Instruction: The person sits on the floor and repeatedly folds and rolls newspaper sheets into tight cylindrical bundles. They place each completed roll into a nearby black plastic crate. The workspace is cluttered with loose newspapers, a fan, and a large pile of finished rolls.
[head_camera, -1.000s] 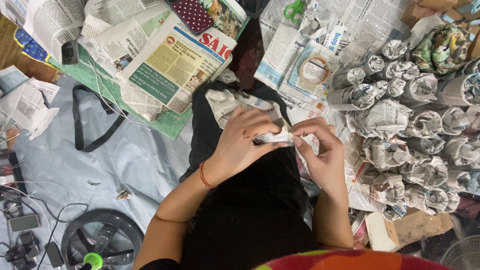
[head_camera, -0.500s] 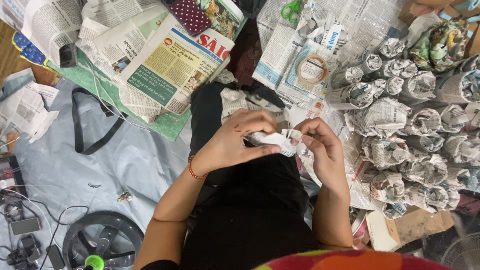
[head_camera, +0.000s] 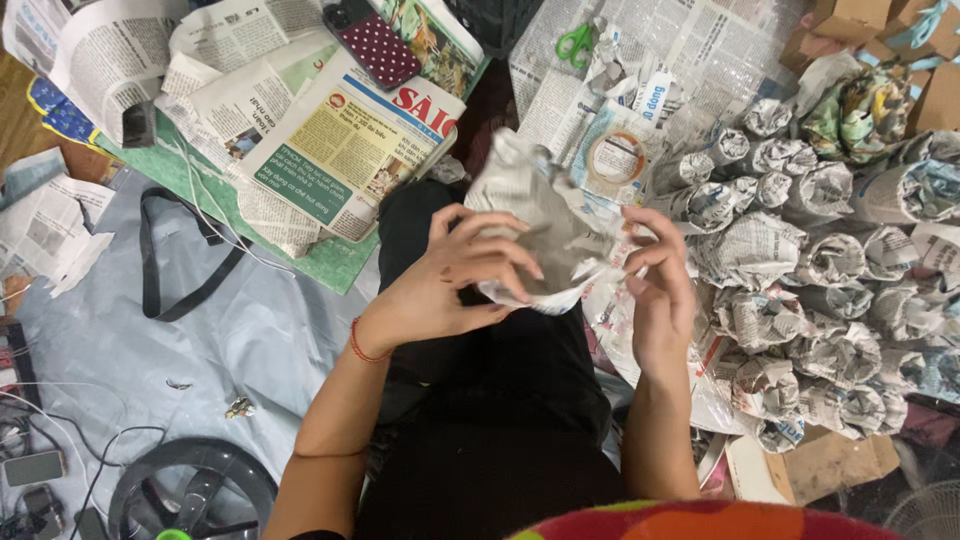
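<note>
My left hand (head_camera: 452, 285) grips the near side of a newspaper-wrapped bundle (head_camera: 540, 225) held above my lap, fingers curled round its lower edge. My right hand (head_camera: 660, 290) holds the bundle's right edge, fingers folding the loose paper. The bundle is crumpled grey newsprint, tilted with its top pointing away from me. A red thread band circles my left wrist. Black trousers lie beneath both hands.
Several newspaper-wrapped bundles (head_camera: 800, 260) are heaped at the right. A roll of tape (head_camera: 615, 157) and green-handled scissors (head_camera: 574, 42) lie on newspaper sheets ahead. Folded newspapers (head_camera: 340, 150) and a dotted phone case (head_camera: 375, 45) lie at the upper left. A fan base (head_camera: 190, 490) and cables sit at lower left.
Both hands have lifted the bundle up and away from my lap. The paper has opened out and looks larger; the fingers have shifted round its edges.
</note>
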